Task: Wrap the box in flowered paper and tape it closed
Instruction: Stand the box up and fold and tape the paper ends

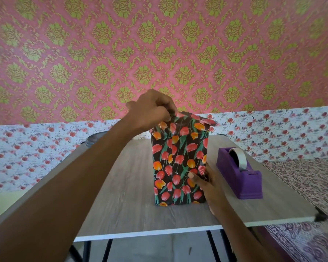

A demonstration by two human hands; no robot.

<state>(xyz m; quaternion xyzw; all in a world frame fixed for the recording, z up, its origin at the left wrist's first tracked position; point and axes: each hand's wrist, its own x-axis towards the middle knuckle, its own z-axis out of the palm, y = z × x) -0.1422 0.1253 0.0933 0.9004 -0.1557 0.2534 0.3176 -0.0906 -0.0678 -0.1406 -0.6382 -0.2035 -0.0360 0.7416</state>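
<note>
The box (178,159) stands upright on end in the middle of the wooden table (121,195), covered in black paper with red and orange tulips. At its top left corner my left hand (151,108) pinches the loose paper flap. A second flap (206,121) sticks out at the top right. My right hand (208,184) grips the box's lower right edge, thumb on the front face.
A purple tape dispenser (240,176) with a roll of tape stands on the table just right of the box. A grey round object (95,138) lies at the table's far left edge. A patterned cloth (301,186) covers the surface to the right.
</note>
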